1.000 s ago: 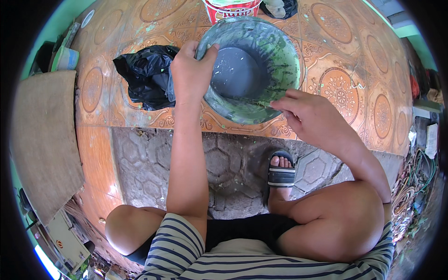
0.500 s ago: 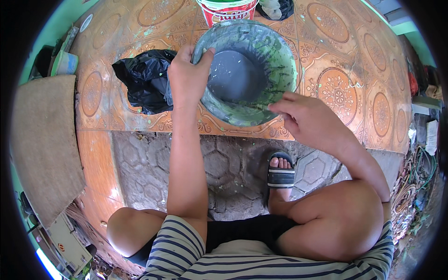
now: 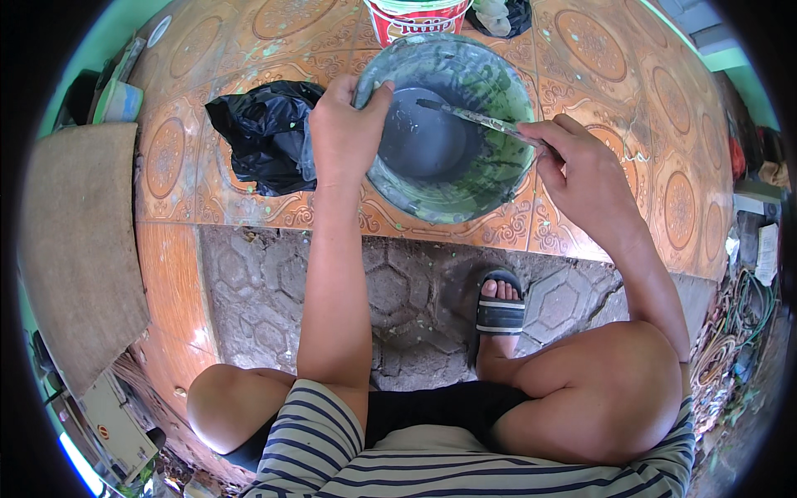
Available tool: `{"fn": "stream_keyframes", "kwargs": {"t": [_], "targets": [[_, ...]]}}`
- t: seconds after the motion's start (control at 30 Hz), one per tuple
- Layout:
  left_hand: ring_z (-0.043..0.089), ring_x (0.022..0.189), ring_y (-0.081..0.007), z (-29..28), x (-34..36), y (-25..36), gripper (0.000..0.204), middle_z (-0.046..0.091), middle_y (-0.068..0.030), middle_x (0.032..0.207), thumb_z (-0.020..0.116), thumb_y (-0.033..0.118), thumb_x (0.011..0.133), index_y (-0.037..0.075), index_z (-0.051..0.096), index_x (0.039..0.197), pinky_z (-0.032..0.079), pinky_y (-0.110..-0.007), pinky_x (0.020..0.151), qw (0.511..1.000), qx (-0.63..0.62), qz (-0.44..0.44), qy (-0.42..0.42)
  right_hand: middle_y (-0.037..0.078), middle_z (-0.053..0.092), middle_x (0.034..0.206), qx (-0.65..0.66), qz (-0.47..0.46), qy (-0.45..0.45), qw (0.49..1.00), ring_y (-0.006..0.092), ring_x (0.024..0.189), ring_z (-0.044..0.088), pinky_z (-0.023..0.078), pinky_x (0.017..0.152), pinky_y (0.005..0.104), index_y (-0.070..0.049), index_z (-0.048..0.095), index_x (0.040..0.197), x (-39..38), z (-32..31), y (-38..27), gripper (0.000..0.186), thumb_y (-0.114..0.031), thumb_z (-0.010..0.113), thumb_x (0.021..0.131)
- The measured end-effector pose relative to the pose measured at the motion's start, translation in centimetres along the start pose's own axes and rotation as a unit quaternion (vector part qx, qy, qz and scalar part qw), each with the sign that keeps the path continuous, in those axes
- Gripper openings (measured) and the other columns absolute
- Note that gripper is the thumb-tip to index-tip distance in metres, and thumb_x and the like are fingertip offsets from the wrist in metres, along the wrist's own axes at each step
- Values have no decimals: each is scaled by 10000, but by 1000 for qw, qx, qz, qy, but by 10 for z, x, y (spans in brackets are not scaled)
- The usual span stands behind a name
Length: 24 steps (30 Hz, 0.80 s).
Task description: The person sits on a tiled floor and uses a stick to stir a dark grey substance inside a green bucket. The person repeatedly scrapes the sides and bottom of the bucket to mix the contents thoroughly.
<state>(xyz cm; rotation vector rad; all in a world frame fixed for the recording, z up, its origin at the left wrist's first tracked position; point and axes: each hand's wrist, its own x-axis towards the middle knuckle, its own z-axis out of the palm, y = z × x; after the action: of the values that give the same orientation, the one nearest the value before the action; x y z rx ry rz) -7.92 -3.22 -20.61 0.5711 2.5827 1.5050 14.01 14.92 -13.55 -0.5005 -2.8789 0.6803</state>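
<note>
A round dark basin (image 3: 498, 178), its inner wall smeared with green and grey, stands on the orange tiles with grey liquid (image 3: 427, 141) pooled in its bottom. My left hand (image 3: 350, 133) grips the basin's left rim, thumb over the edge. In my right hand (image 3: 581, 170), at the right rim, is a thin paint-smeared stick (image 3: 490, 122). Its dark tip hangs over the grey liquid, pointing left. A crumpled black plastic bag (image 3: 261, 137) lies just left of my left hand.
Behind the basin stands a red and white bucket (image 3: 415, 23), with another black bag (image 3: 505, 18) beside it. The tiled ledge (image 3: 365, 217) drops to grey paving (image 3: 274, 282) at its near edge. A brown mat (image 3: 83, 241) lies far left; cords (image 3: 726, 332) lie far right.
My right hand has moved right and slightly up, lifting the stick from low along the basin's near right wall to across its middle. The left hand keeps its grip on the rim.
</note>
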Motion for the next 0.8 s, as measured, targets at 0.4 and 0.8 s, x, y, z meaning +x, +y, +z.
{"fn": "stream_keyframes", "kwargs": {"t": [0.4,0.8], "targets": [[667,664,-228,1,0,5,370,708,-162,741,816,315,886,-32,693,923,532,-383,670,1000,-1,6,-4,144,708,1058,-41,1,1,999,364,904,713,564,816,458,-63,732,1180,9,-5,19,254,-75,613,956],[672,708,-205,-5,12,-35,388,723,-148,791,821,323,874,-44,705,928,541,-369,722,993,-79,-82,4,17,608,830,188,173,-84,963,100,696,529,447,654,266,-17,685,1319,7,-45,37,366,-113,517,1009]]}}
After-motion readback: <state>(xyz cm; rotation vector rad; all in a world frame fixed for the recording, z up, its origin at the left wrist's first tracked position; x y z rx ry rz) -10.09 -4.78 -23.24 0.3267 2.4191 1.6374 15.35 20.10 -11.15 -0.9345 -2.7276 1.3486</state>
